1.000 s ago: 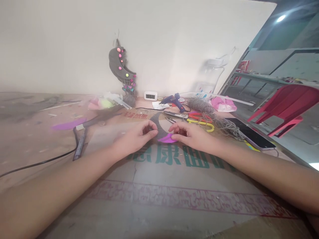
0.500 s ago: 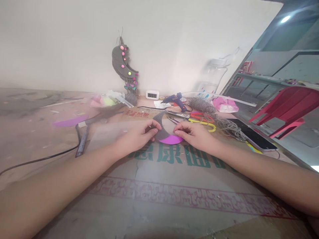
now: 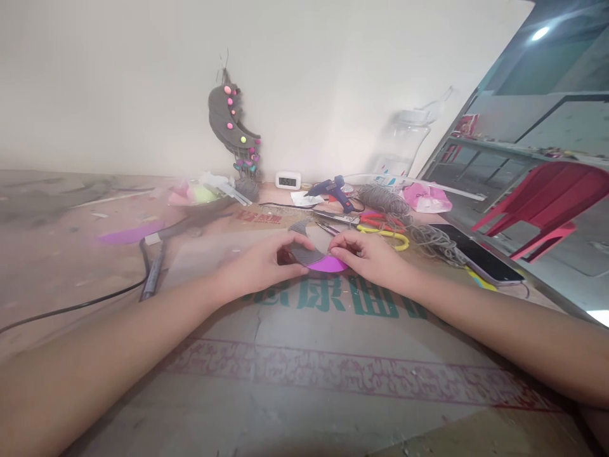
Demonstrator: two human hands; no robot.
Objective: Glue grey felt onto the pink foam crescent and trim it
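A person's left hand (image 3: 266, 257) spans a purple-and-grey crescent (image 3: 308, 255), fingers over the ribbed grey part and thumb at the lower edge, spread wider than in the close pinch of half a second ago. The right hand (image 3: 373, 254) holds thumb and forefinger together at the purple end; whether a strand is caught there is too small to tell. The broader grip seemingly steadies the piece, over a printed sheet (image 3: 304, 406), nearer than the yellow-handled scissors (image 3: 391, 234).
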